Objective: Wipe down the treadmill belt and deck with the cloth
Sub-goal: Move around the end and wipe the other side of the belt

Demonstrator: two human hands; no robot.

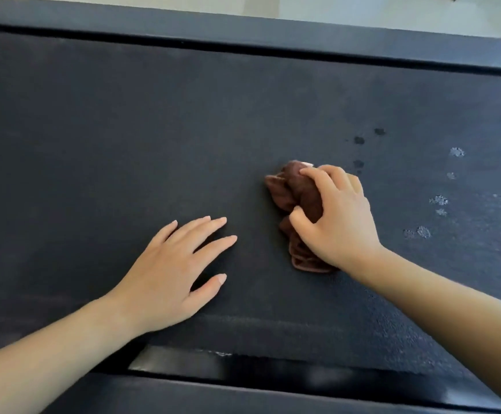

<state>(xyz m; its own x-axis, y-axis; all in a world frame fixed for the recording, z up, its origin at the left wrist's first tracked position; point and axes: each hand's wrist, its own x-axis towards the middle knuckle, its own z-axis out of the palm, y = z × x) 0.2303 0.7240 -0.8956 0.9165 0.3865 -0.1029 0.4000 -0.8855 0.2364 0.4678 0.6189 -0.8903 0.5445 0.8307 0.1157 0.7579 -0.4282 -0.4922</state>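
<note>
The right hand (336, 216) is clamped on the bunched brown cloth (298, 194), fingers curled over its top and thumb hooked into its near side, pressing it onto the belt (153, 130). The cloth sits just right of the picture's middle, spilling out from under the hand toward ten o'clock and six o'clock. It looks light, soft and limp, so it probably wads and slides easily. Gripping the gathered middle, as here, with the palm bearing down, seems the surest hold; the loose corners would likely fold under on a push. At about eight o'clock from it, well apart, the left hand (171, 270) lies flat on the belt, fingers straight and spread, holding nothing. From one to three o'clock of the right hand lie dark damp dots (359, 140) and paler, foamy-looking flecks (457, 151); what they are cannot be told. The belt's texture looks rough enough to drag on fabric. Beyond it run the far deck rail (243, 28) at twelve o'clock and the near deck rail (243, 392) at six. Both belt ends are cut off, and the cloth under the palm is hidden.
</note>
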